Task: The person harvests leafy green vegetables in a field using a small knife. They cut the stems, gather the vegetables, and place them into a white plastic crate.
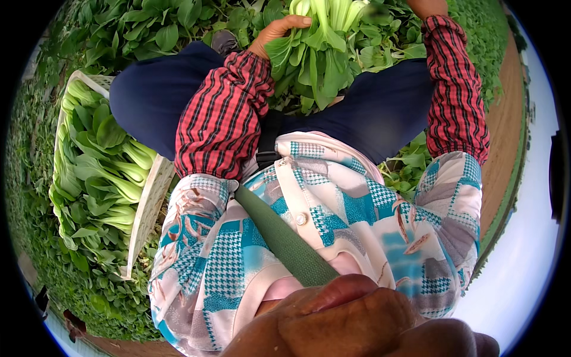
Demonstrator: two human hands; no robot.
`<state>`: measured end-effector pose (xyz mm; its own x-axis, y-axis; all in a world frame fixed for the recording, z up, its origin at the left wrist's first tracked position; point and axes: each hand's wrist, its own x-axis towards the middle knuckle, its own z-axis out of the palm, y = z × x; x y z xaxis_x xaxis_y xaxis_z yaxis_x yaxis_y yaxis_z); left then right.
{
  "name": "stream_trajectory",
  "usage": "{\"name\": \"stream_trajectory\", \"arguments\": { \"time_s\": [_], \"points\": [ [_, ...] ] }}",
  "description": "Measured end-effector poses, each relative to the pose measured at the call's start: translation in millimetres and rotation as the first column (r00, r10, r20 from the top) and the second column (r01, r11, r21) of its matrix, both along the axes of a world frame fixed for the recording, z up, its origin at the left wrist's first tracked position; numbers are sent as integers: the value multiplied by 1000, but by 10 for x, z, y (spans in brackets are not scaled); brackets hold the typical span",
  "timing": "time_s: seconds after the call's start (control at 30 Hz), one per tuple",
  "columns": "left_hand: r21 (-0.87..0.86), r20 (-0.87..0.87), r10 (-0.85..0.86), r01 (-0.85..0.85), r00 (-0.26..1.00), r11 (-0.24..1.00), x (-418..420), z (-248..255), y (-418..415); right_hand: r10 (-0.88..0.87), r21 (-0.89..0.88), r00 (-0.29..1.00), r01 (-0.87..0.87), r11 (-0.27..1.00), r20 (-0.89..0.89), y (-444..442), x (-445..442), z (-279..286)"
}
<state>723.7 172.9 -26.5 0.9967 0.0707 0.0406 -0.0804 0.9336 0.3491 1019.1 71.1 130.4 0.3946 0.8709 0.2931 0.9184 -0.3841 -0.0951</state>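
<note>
My left hand (279,31) is wrapped around a bunch of bok choy (328,53), its thumb lying across the pale stalks. The stalk ends point away from me, while the green leaves hang back towards my lap between my bent knees. At the top edge, my right hand (427,8) is cut off by the frame, so its fingers and anything in them are hidden. It is to the right of the bunch, over low leafy plants (388,40). Both forearms wear red and black checked sleeve covers.
A pale plastic crate (145,214) filled with bok choy (120,178) stands against my left knee. Leafy plants (165,26) cover the ground ahead and around me. My shoe (224,42) shows beyond the left knee. Bare brown soil (504,120) runs along the right.
</note>
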Motion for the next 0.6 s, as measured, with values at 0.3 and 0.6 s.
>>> {"name": "stream_trajectory", "arguments": {
  "time_s": [0.3,0.6],
  "points": [
    [300,-65,118,-93,991,949,26,165,-41,78,-13,572,-153,988,-816,150,-1072,101],
    [383,-132,85,-28,988,923,84,176,-47,16,-97,681,-127,987,-732,191,-952,105]
  ]
}}
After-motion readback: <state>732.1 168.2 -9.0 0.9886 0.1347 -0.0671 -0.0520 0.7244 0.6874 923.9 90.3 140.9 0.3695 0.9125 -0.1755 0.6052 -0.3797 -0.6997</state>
